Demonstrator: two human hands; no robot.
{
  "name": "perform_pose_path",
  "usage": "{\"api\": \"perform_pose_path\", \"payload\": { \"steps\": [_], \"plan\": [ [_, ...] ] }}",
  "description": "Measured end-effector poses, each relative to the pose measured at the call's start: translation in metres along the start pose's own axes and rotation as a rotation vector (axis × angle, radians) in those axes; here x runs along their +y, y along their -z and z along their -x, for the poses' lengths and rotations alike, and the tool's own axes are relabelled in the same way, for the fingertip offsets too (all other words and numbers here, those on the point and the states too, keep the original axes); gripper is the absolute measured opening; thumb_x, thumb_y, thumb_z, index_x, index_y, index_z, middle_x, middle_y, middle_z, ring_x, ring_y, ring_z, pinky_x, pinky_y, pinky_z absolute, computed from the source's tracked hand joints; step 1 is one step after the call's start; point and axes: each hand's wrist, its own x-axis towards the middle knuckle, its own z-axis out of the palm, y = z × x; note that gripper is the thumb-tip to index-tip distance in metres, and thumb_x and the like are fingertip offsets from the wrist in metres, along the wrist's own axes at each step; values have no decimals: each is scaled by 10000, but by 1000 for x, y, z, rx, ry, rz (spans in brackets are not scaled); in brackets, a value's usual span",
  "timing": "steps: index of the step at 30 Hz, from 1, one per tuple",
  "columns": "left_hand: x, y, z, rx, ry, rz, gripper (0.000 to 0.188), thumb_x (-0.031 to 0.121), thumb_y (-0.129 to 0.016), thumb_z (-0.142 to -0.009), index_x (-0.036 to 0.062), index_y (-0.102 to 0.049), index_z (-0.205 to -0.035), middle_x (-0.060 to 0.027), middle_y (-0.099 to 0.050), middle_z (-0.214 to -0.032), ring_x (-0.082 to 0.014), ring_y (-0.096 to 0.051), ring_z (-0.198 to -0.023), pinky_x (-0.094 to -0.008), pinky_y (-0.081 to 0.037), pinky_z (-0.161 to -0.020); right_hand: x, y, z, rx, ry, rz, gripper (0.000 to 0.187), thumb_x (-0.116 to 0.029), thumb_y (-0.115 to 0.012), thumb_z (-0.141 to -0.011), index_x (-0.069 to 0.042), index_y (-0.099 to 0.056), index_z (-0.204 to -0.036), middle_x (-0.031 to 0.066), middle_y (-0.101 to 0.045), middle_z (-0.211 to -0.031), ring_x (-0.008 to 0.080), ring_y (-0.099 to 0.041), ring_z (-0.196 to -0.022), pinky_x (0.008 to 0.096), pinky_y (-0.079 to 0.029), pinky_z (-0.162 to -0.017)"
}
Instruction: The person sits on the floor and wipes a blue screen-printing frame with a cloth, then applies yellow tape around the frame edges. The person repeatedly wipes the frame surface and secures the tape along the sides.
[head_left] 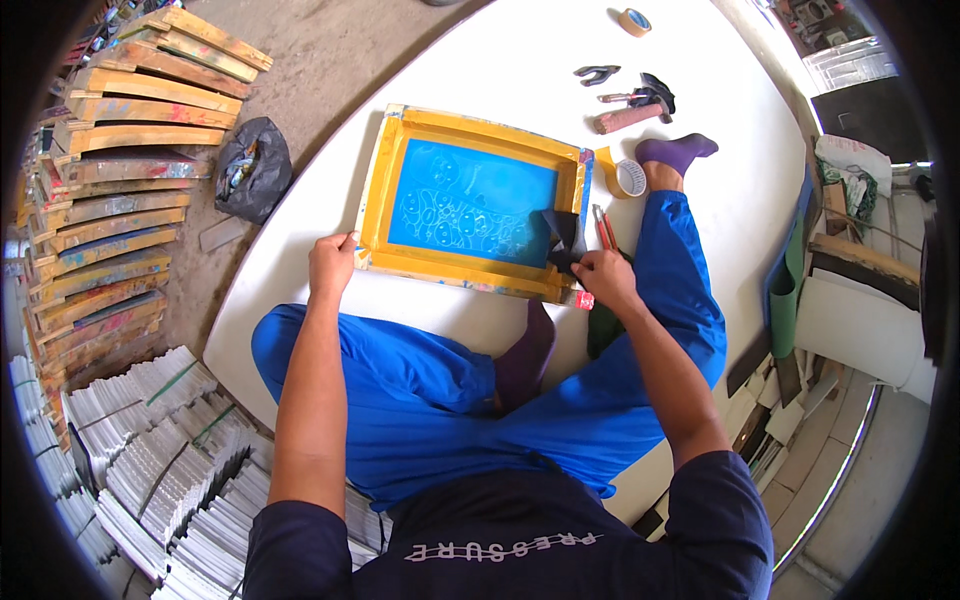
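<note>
A screen printing frame [376,205] lies flat on the white surface, its wooden sides covered with yellow tape. Fine line drawings show on its blue mesh [475,195]. My left hand [333,265] is closed on the frame's near left corner, thumb on the edge. At the near right part, my right hand [607,280] grips a folded black cloth [561,232] that lies over the right end of the mesh and the frame's inner edge. The fingertips of my right hand are partly hidden by the cloth. A red-handled tool [604,228] lies just beyond that hand.
Right of the frame lies a tape roll [628,180]; farther off are a taped-handle tool [630,117], pliers [597,75] and another tape roll [634,22]. My legs bracket the near side. At left stand stacked wooden frames [130,235], a black plastic bag [253,170] and white bundles [165,455].
</note>
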Motion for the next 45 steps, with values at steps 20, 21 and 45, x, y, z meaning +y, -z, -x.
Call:
{"api": "perform_pose_path", "payload": {
  "steps": [20, 21, 45],
  "plan": [
    [-2, -1, -3, -10, 14, -12, 336, 343, -693, -991, 29, -793, -1058, -223, -755, -853, -367, -748, -801, -439, -551, -746, -32, -20, -24, -186, 775, 599, 279, -278, -617, -865, -87, -815, -815, 99, -746, -937, 317, -625, -1129, 477, -438, -1033],
    [-2, 0, -3, -3, 16, -5, 336, 343, -693, -991, 30, -793, -1058, -222, -755, -853, -371, -748, -802, -439, -551, -747, -38, -26, -29, -207, 762, 609, 288, -279, -609, -868, -84, -814, -816, 102, -753, -951, 323, -631, -1127, 481, -435, -1037],
    [10, 7, 4, -14, 2, -36, 290, 322, -734, -974, 64, -804, -1086, -190, -771, -874, -334, -759, -806, -432, -563, -747, -24, -46, -22, -100, 854, -34, 120, -139, -754, -810, -78, -755, -914, 92, -710, -910, 335, -685, -928, 450, -565, -795]
  ]
}}
